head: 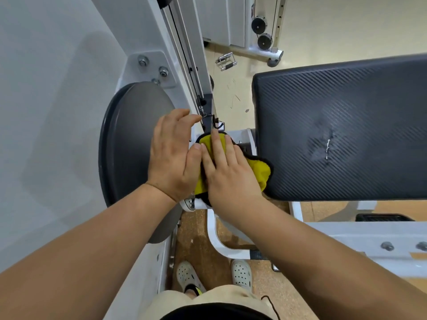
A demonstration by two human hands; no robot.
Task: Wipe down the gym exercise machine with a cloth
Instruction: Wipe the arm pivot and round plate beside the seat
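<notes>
Our right hand [231,174] lies flat with straight fingers, pressing the yellow cloth [262,173] onto the white frame [200,205] between the grey disc [129,146] and the black pad [342,125]. The cloth sits directly under this hand, its long axis running away from us. Our left hand [172,155], loose and holding nothing, rests just beside it on the left, so we judge the right hand leads the wipe.
</notes>
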